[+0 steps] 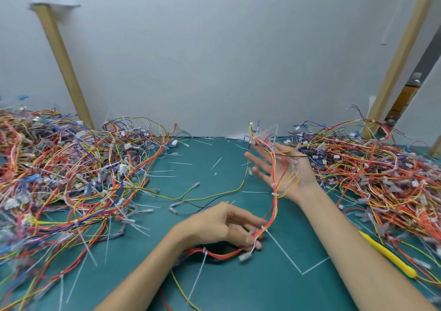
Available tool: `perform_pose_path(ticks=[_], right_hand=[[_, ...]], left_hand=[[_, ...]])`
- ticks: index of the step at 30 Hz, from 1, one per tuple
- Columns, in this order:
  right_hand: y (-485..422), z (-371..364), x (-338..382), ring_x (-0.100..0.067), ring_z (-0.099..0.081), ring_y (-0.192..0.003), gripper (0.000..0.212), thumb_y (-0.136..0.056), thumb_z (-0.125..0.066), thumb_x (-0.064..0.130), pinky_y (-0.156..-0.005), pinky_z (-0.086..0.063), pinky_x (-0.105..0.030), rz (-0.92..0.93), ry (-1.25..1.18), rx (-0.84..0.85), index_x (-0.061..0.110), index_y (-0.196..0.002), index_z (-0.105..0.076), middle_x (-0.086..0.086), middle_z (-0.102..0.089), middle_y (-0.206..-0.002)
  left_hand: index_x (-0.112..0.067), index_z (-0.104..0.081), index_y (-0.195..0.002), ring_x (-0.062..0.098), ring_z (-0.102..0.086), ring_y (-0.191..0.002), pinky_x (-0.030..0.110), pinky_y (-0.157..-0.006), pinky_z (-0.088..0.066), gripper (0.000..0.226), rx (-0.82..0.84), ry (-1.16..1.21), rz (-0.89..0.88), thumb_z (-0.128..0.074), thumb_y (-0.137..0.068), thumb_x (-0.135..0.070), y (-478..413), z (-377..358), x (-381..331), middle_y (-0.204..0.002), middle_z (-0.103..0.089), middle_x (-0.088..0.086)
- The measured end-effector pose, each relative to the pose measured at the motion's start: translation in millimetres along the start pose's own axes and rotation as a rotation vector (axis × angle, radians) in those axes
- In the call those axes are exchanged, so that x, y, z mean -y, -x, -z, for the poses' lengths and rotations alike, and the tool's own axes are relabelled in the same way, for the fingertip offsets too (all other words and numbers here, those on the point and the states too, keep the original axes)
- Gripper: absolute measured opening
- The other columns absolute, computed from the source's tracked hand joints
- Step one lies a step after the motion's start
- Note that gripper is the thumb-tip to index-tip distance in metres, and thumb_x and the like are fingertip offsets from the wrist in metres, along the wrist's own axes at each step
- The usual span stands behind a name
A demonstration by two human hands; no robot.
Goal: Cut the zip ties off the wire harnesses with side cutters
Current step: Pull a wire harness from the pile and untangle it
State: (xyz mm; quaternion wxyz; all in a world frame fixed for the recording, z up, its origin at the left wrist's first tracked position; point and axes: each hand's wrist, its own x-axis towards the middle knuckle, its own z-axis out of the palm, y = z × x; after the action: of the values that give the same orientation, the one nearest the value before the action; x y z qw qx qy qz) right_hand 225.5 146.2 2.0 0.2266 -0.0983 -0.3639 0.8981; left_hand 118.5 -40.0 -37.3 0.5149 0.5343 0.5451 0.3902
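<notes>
One wire harness (pixel 274 211) of red, orange and yellow wires stretches between my two hands over the green mat (pixel 214 286). My left hand (pixel 222 227) holds its lower part, fingers curled around the bundle near a white zip tie (pixel 263 228). My right hand (pixel 284 169) is raised palm up with fingers spread, and the harness's upper wires drape across the palm. Another white zip tie (pixel 274 194) sits on the bundle just below that palm. The yellow-handled side cutters (pixel 391 255) lie on the mat under my right forearm, partly hidden.
A large heap of tangled harnesses (pixel 71 167) fills the left side. A second heap (pixel 381 167) covers the right. Cut zip tie pieces (pixel 216 163) are scattered on the mat. A white wall (pixel 214 60) and two wooden posts stand behind.
</notes>
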Motion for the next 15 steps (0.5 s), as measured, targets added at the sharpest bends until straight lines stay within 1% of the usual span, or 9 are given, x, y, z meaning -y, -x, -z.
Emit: perform_pose_path(ticks=[1, 3, 6, 7, 9, 10, 12, 13, 15], right_hand=[[0, -4, 3, -0.033, -0.063, -0.116, 0.045, -0.085, -0.054, 0.023, -0.072, -0.058, -0.036, 0.037, 0.023, 0.002, 0.014, -0.129, -0.060, -0.004, -0.054, -0.142], [0, -13, 9, -0.031, -0.066, -0.110, 0.036, -0.087, -0.054, 0.016, -0.066, -0.059, -0.034, 0.100, 0.024, 0.023, 0.013, -0.121, -0.064, 0.000, -0.060, -0.132], [1, -24, 16, -0.025, -0.070, -0.103, 0.044, -0.083, -0.058, 0.007, -0.062, -0.060, -0.028, 0.199, 0.162, 0.037, 0.016, -0.126, -0.060, 0.004, -0.065, -0.113], [0, -26, 16, -0.024, -0.070, -0.103, 0.049, -0.083, -0.059, 0.004, -0.063, -0.059, -0.026, 0.238, 0.252, 0.034, 0.017, -0.131, -0.057, 0.005, -0.064, -0.115], [-1, -31, 14, -0.024, -0.070, -0.102, 0.059, -0.086, -0.060, -0.002, -0.063, -0.058, -0.025, 0.346, 0.470, 0.017, 0.018, -0.140, -0.050, 0.008, -0.056, -0.134], [-1, -33, 11, -0.022, -0.072, -0.098, 0.063, -0.087, -0.061, -0.005, -0.060, -0.056, -0.022, 0.412, 0.595, -0.004, 0.019, -0.143, -0.047, 0.008, -0.052, -0.141], [-2, -35, 1, -0.012, -0.073, -0.084, 0.068, -0.087, -0.062, -0.010, -0.051, -0.045, -0.013, 0.549, 0.864, -0.070, 0.023, -0.144, -0.046, 0.008, -0.054, -0.140], [-4, -35, -6, -0.007, -0.073, -0.080, 0.067, -0.087, -0.061, -0.010, -0.050, -0.041, -0.008, 0.612, 0.984, -0.105, 0.023, -0.143, -0.047, 0.008, -0.055, -0.140], [-7, -35, -20, -0.001, -0.071, -0.079, 0.066, -0.087, -0.058, -0.010, -0.057, -0.042, -0.005, 0.709, 1.168, -0.163, 0.024, -0.143, -0.049, 0.008, -0.045, -0.149]], left_hand=[[-0.005, -0.059, -0.129, 0.017, -0.071, -0.091, 0.024, -0.084, -0.052, 0.043, -0.028, 0.048, -0.012, -0.061, -0.088, 0.008, -1, 0, 0, -0.097, -0.071, 0.002], [-0.004, -0.058, -0.129, 0.019, -0.071, -0.089, 0.024, -0.080, -0.053, 0.044, -0.080, 0.089, -0.031, -0.062, -0.088, 0.010, -2, -1, 1, -0.099, -0.071, 0.002], [-0.006, -0.060, -0.126, 0.021, -0.070, -0.100, 0.024, -0.080, -0.054, 0.045, -0.170, 0.088, -0.073, -0.065, -0.084, 0.012, -2, -3, 6, -0.104, -0.070, 0.002], [-0.007, -0.061, -0.123, 0.020, -0.070, -0.100, 0.024, -0.081, -0.054, 0.044, -0.200, 0.078, -0.087, -0.066, -0.083, 0.012, -3, -5, 9, -0.104, -0.070, 0.002], [-0.012, -0.063, -0.119, 0.016, -0.071, -0.099, 0.027, -0.082, -0.055, 0.044, -0.278, 0.024, -0.110, -0.070, -0.082, 0.009, -5, -11, 12, -0.108, -0.070, 0.003], [-0.015, -0.063, -0.118, 0.014, -0.070, -0.100, 0.029, -0.082, -0.057, 0.044, -0.330, -0.008, -0.126, -0.071, -0.081, 0.008, -5, -13, 13, -0.112, -0.069, 0.003], [-0.017, -0.061, -0.120, 0.009, -0.068, -0.104, 0.026, -0.081, -0.057, 0.043, -0.467, -0.061, -0.188, -0.068, -0.084, 0.005, -5, -15, 12, -0.122, -0.065, 0.000], [-0.018, -0.059, -0.123, 0.007, -0.066, -0.107, 0.022, -0.083, -0.055, 0.043, -0.539, -0.080, -0.227, -0.066, -0.086, 0.003, -5, -14, 10, -0.127, -0.062, -0.002], [-0.018, -0.053, -0.130, 0.007, -0.062, -0.114, 0.019, -0.093, -0.049, 0.045, -0.641, -0.056, -0.269, -0.062, -0.090, 0.001, -6, -10, 7, -0.134, -0.055, -0.006]])
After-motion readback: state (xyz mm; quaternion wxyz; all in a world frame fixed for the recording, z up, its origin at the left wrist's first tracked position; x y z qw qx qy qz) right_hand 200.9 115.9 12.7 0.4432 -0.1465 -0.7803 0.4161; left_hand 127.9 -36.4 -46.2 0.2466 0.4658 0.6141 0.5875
